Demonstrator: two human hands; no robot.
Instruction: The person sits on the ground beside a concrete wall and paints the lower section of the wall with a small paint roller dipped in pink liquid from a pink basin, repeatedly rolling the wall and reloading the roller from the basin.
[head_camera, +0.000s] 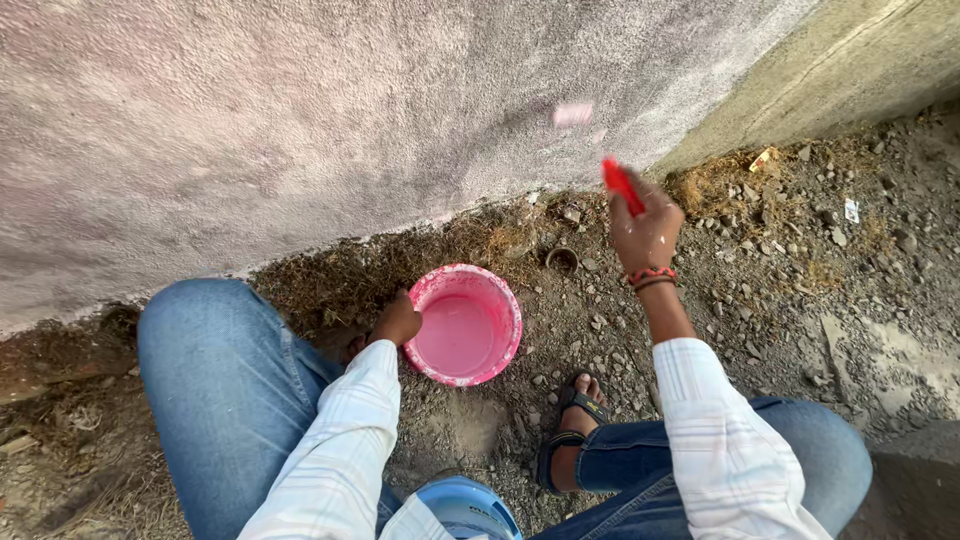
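Two hands work beside a pink paint bucket on gravel — left hand gripping its rim, right hand above-right of it, closed around a red brush handle

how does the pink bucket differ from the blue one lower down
The pink bucket sits in full view by the wall, open and holding pink paint; the blue bucket is cut off at the frame's bottom edge between the knees, so its contents cannot be seen. The left hand touches the pink bucket's rim, while no hand touches the blue one. The right hand holds a red handle. Both buckets look round.
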